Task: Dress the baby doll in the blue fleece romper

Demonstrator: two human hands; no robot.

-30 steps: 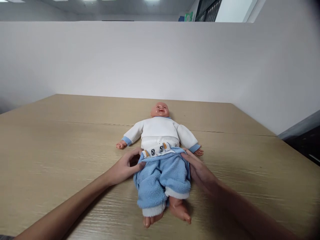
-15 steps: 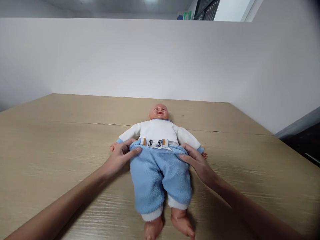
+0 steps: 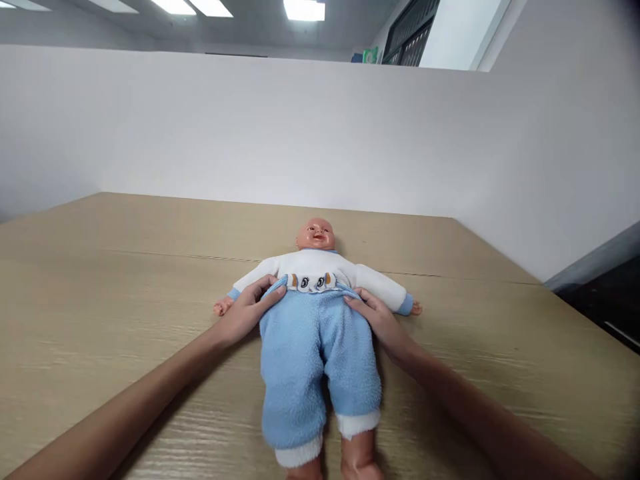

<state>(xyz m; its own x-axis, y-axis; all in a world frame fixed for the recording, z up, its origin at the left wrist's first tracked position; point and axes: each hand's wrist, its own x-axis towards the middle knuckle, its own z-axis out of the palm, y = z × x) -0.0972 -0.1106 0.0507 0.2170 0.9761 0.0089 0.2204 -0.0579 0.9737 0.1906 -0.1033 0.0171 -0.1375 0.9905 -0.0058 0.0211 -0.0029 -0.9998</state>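
A doll (image 3: pixel 314 262) is lying face up on the wooden counter (image 3: pixel 150 287), its head pointing toward the white partition (image 3: pixel 300 127) and its arms spreading outward. The left hand (image 3: pixel 253 308) and right hand (image 3: pixel 381 321) are each pinching the upper edge of the doll's blue pants (image 3: pixel 295 360), thumbs and fingers nearly together, one hand gripping at either side of the waist.
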